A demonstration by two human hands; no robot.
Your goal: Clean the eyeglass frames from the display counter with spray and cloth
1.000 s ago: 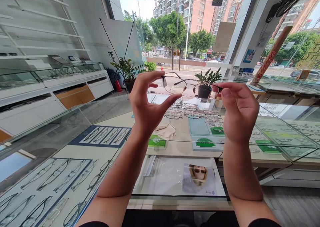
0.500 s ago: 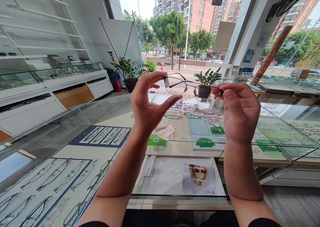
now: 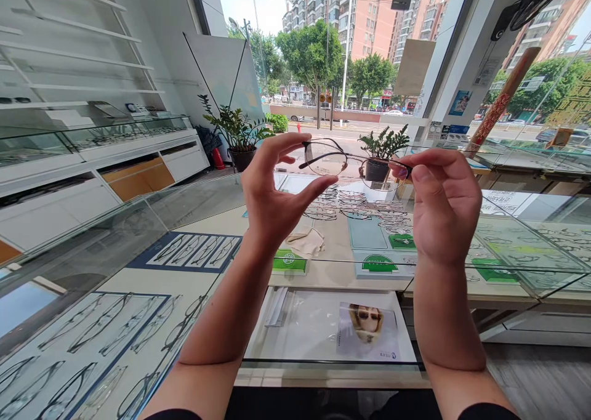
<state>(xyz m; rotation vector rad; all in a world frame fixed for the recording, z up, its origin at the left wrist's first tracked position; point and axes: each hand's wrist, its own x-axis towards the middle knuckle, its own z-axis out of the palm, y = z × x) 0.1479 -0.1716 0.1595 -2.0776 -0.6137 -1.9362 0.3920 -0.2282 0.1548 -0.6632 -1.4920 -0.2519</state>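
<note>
A pair of thin-framed glasses (image 3: pixel 354 156) is held up in the air above the glass counter, its lenses clear. My right hand (image 3: pixel 441 204) pinches the dark right end of the frame between thumb and fingers. At the other side, my left hand (image 3: pixel 274 189) has its thumb spread low, away from its index finger, whose tip touches the upper left corner of the frame. One dark temple arm crosses behind the left lens. Beneath the glasses, rows of frames (image 3: pixel 353 201) lie on the counter, beside a beige cloth (image 3: pixel 306 241).
Glass display cases with more glasses (image 3: pixel 198 250) spread to the left and right. Below my hands, a white drawer (image 3: pixel 309 324) holds a printed picture (image 3: pixel 368 331). Two potted plants (image 3: pixel 237 130) stand by the window. A glass edge crosses in front of my forearms.
The glasses have tilted slightly, and the visible temple arm has shifted left across the left lens. Both hands have stayed nearly in place.
</note>
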